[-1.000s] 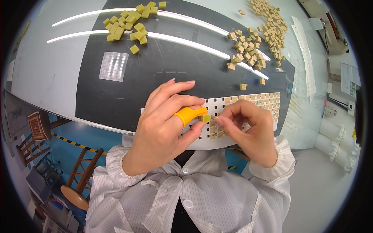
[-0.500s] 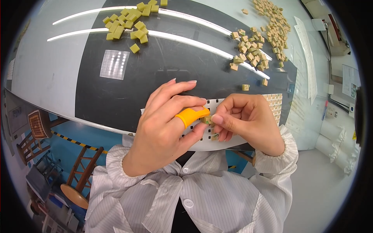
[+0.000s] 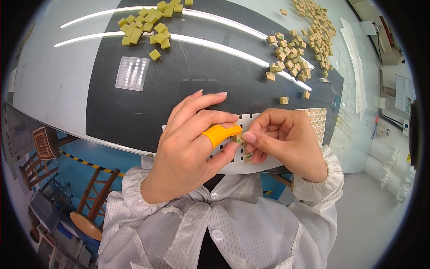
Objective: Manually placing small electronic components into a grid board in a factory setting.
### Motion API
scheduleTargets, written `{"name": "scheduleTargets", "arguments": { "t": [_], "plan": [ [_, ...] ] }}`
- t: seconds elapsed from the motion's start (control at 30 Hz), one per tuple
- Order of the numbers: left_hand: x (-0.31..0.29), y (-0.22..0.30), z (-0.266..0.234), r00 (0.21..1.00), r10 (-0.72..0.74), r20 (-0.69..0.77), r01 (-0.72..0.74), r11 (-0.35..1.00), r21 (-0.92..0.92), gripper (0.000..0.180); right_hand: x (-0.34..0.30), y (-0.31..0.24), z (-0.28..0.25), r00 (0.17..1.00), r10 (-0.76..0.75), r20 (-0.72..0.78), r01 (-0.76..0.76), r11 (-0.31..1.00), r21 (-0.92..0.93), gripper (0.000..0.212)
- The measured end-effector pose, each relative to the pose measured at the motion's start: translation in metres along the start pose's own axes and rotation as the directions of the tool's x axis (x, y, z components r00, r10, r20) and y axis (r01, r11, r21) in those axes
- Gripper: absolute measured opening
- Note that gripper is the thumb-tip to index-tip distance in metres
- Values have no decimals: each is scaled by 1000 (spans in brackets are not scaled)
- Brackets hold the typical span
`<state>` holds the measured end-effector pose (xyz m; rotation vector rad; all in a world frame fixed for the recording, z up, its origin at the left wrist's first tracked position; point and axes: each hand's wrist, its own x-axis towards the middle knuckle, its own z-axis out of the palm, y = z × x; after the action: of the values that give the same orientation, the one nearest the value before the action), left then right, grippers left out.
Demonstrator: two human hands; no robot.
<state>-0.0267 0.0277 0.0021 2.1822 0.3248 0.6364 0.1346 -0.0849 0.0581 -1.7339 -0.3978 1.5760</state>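
Note:
My left hand wears an orange finger cot on its forefinger. Between that fingertip and the thumb sits a small tan-and-green block, while the other fingers stretch out above the table. My right hand is pinched closed at the block's right side; whatever lies between its thumb and forefinger is too small to make out. Both hands are over a white sheet marked with black squares. Another little block lies on the sheet below my right fingers. The hands hide much of the sheet.
Olive-green blocks are heaped at the far left, with a clear gridded sheet nearer. Many small tan blocks spread across the far right. A gridded card of small pieces lies beyond my right wrist. Wooden stools stand at lower left.
Hardly anything differs: both hands keep the same grip around the small block. The view has shifted very slightly.

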Motion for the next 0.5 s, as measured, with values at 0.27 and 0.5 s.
{"name": "scheduleTargets", "arguments": {
  "t": [0.27,0.5],
  "plan": [
    [0,0,0,1000,-1,-3,1,1000,-6,24,0,0,1,1000,-1,-10,1,1000,4,17],
    [0,-1,1,1000,2,-4,-2,1000,7,25,0,3,9,996,-87,-32,82,990,-113,16]
  ]
}}
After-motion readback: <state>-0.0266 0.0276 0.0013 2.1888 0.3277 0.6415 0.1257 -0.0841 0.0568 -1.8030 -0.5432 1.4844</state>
